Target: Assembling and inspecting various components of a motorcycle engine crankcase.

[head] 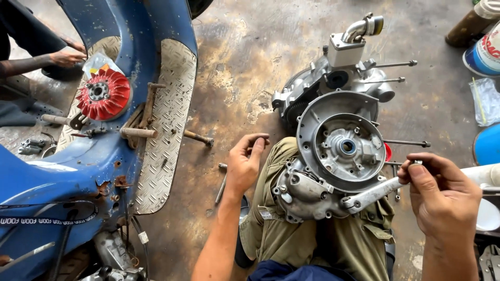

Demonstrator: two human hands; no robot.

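1. Resting on the person's olive-trousered knee (271,229) at lower centre of the frame, the scooter engine (333,156) lies with its round grey casing facing up; its cylinder end and long studs point to the upper right.
2. Right hand (442,195), lower right: fingers (416,165) pinched together on a small metal part, too small to identify, at the tip of the engine's pale lever arm (372,195).
3. Left hand (245,164), centre: fingers curled loosely inward, thumb near the forefinger, holding nothing visible, just left of the engine.
4. A wrench (221,184) lies on the stained concrete floor (239,62) just below the left hand.
5. Blue scooter body (120,156) fills the left of the frame; a red finned flywheel (104,93) and a wooden-handled hammer (138,132) rest on its chequer-plate footboard (172,104).
6. Another person's hand (65,56) rests at the upper left edge, beside the scooter.
7. Cans (482,36) stand at upper right.
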